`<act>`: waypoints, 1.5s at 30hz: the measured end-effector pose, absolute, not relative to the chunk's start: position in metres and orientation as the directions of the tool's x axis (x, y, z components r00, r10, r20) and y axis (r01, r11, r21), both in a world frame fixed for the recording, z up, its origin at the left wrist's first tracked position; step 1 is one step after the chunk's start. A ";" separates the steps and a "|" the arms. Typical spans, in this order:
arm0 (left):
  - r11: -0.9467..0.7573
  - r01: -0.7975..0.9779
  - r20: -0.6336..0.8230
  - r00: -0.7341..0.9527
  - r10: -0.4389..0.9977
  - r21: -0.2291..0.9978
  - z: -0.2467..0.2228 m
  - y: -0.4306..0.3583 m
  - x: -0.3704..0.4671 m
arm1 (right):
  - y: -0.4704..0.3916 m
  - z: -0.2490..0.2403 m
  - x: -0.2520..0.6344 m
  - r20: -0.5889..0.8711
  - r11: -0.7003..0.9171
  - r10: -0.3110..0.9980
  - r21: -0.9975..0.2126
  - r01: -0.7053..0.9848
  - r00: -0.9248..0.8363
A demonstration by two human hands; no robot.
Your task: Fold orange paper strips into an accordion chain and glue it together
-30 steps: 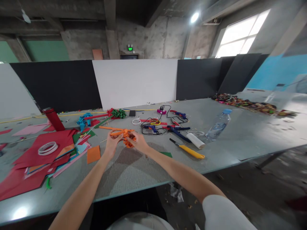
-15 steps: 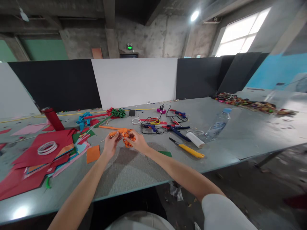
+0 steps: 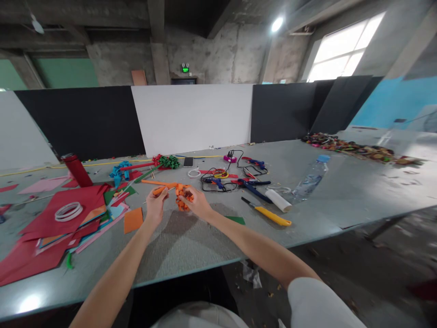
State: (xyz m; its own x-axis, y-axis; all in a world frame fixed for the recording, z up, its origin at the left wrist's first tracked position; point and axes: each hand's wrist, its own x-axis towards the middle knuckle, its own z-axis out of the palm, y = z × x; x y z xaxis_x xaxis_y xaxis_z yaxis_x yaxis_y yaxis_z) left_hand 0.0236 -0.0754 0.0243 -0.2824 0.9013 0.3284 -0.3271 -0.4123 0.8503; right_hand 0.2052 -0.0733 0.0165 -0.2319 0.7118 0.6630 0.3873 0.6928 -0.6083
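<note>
In the middle of the table my right hand [image 3: 198, 202] is closed on a bunch of curled orange paper strips [image 3: 182, 205], its fingers bent around the bunch's right side. My left hand [image 3: 156, 205] is pinched on a piece of orange paper just left of the bunch. A thin stick seems to show by its fingertips, too small to make out well. Beyond both hands stretches a long orange paper strip [image 3: 152, 182]. Fingers hide part of the bunch. An orange paper square [image 3: 133, 220] lies left of my left forearm.
To the left are red paper sheets [image 3: 44, 228], white tape rolls [image 3: 68, 211] and a red bottle [image 3: 77, 171]. Ahead lie green curled paper [image 3: 169, 161] and glue guns [image 3: 215, 182] with cables. On the right are a yellow-handled knife [image 3: 273, 216], a white roll [image 3: 278, 200] and a water bottle [image 3: 310, 180].
My left hand has shifted slightly, and its fingertips now sit a little farther from the orange bunch. The right hand keeps its hold in nearly the same place.
</note>
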 end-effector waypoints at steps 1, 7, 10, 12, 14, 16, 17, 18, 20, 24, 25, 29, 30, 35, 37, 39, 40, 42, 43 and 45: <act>-0.429 -0.303 0.346 -0.292 0.892 0.851 0.026 -0.076 0.024 | -0.074 0.017 0.205 0.662 0.692 0.713 -0.612 0.383 -0.230; -0.502 -0.084 0.455 -0.312 0.834 0.861 0.032 -0.082 0.024 | -0.072 0.016 0.205 0.661 0.683 0.722 -0.633 0.365 -0.203; -0.516 0.056 0.508 -0.297 0.809 0.855 0.032 -0.085 0.024 | -0.072 0.016 0.205 0.666 0.688 0.716 -0.622 0.374 -0.208; -0.519 0.135 0.535 -0.280 0.797 0.844 0.032 -0.087 0.024 | -0.073 0.016 0.205 0.669 0.692 0.711 -0.609 0.388 -0.218; -0.523 0.170 0.550 -0.292 0.783 0.835 0.032 -0.088 0.024 | -0.074 0.017 0.205 0.677 0.697 0.704 -0.601 0.392 -0.215; -0.522 0.172 0.549 -0.312 0.776 0.836 0.032 -0.088 0.024 | -0.075 0.018 0.205 0.684 0.703 0.698 -0.599 0.384 -0.212; -0.523 0.171 0.550 -0.311 0.775 0.835 0.031 -0.088 0.025 | -0.075 0.018 0.205 0.686 0.706 0.696 -0.598 0.380 -0.212; -0.527 0.172 0.554 -0.302 0.776 0.832 0.031 -0.088 0.025 | -0.075 0.018 0.205 0.689 0.709 0.693 -0.596 0.377 -0.214; -0.534 0.168 0.560 -0.288 0.777 0.828 0.030 -0.086 0.025 | -0.075 0.018 0.205 0.694 0.714 0.687 -0.591 0.375 -0.215; -0.523 0.132 0.536 -0.314 0.784 0.842 0.032 -0.086 0.024 | -0.073 0.016 0.204 0.705 0.725 0.677 -0.593 0.350 -0.208; -0.524 0.130 0.536 -0.313 0.784 0.842 0.033 -0.087 0.024 | -0.073 0.016 0.204 0.708 0.728 0.675 -0.592 0.346 -0.208; -0.561 0.133 0.576 -0.254 0.777 0.817 0.034 -0.090 0.024 | -0.072 0.018 0.206 0.735 0.749 0.643 -0.545 0.377 -0.216; -0.569 0.139 0.585 -0.235 0.776 0.811 0.034 -0.091 0.023 | -0.072 0.019 0.207 0.747 0.761 0.625 -0.517 0.391 -0.229; -0.581 0.166 0.605 -0.211 0.768 0.797 0.034 -0.093 0.023 | -0.072 0.024 0.211 0.767 0.823 0.531 -0.365 0.435 -0.360; -0.580 0.149 0.599 -0.209 0.773 0.801 0.035 -0.094 0.023 | -0.071 0.024 0.211 0.757 0.836 0.513 -0.332 0.437 -0.405; -0.576 0.154 0.596 -0.181 0.783 0.803 0.036 -0.094 0.023 | -0.070 0.023 0.211 0.744 0.841 0.508 -0.320 0.437 -0.433; -0.572 0.155 0.592 -0.167 0.788 0.805 0.036 -0.095 0.023 | -0.070 0.022 0.211 0.742 0.839 0.513 -0.326 0.435 -0.433; -0.568 0.128 0.582 -0.157 0.798 0.813 0.035 -0.094 0.023 | -0.069 0.021 0.211 0.739 0.823 0.542 -0.370 0.431 -0.399; -0.569 0.104 0.578 -0.155 0.801 0.816 0.034 -0.093 0.023 | -0.069 0.020 0.211 0.738 0.810 0.562 -0.400 0.429 -0.374; -0.575 0.073 0.579 -0.135 0.804 0.815 0.031 -0.091 0.024 | -0.069 0.019 0.211 0.727 0.782 0.602 -0.452 0.429 -0.332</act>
